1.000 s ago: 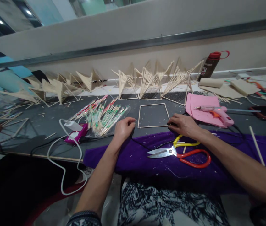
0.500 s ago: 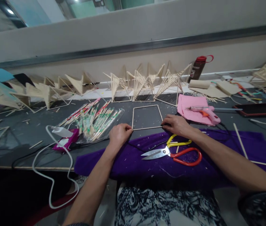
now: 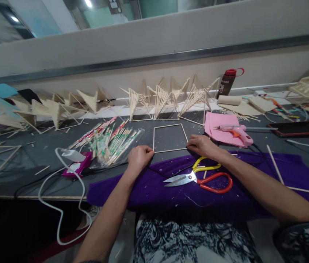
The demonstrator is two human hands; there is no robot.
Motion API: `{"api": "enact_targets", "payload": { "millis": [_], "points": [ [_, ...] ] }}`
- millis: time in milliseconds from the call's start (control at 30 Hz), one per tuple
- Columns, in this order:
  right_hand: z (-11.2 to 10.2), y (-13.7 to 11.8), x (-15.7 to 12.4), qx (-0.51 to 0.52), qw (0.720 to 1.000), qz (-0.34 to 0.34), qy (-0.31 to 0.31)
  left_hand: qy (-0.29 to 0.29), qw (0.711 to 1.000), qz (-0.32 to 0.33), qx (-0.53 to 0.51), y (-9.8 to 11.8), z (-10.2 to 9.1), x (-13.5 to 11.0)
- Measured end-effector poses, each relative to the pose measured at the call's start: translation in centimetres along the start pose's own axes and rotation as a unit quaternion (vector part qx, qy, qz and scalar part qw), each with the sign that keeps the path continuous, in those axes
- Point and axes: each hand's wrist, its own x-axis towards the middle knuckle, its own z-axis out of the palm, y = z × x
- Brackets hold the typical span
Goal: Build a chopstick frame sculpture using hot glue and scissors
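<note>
A square frame of thin wooden sticks [image 3: 170,126] lies flat on the grey table. My left hand [image 3: 138,158] is closed in a pinch at the frame's near left corner. My right hand [image 3: 201,145] is closed on the near right corner. Both hands hold the frame's near edge, just beyond the purple cloth [image 3: 171,186]. Scissors with a yellow and a red handle [image 3: 198,178] lie on that cloth, close under my right wrist.
A pink glue gun [image 3: 236,131] rests on a pink cloth at the right. Wrapped chopsticks [image 3: 110,138] lie in a pile at the left, beside a magenta box with a white cable [image 3: 73,166]. Stick sculptures [image 3: 165,98] and a dark bottle [image 3: 227,82] line the back wall.
My left hand moved right to the frame's near left corner and closed on it. The view shifted slightly; another person's hand at the far left edge is gone from sight.
</note>
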Motion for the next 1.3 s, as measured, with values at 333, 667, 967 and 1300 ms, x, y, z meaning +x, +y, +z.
{"api": "enact_targets", "payload": {
  "millis": [333,667,967,1300],
  "points": [
    [-0.1,-0.3,0.1,-0.023,1.0,-0.01,-0.017,0.008,1.0,0.012,0.002,0.1,0.2,0.0],
    [-0.3,0.4,0.2,0.068,0.997,0.016,-0.014,0.0,1.0,0.013,-0.02,-0.3,0.1,0.3],
    [-0.4,1.7,-0.8,0.104,0.994,0.038,0.01,-0.009,1.0,0.017,-0.009,-0.4,-0.2,0.3],
    [-0.3,1.0,-0.7,0.018,1.0,0.007,-0.008,-0.014,0.996,0.039,-0.076,-1.0,-0.5,0.2]
  ]
}}
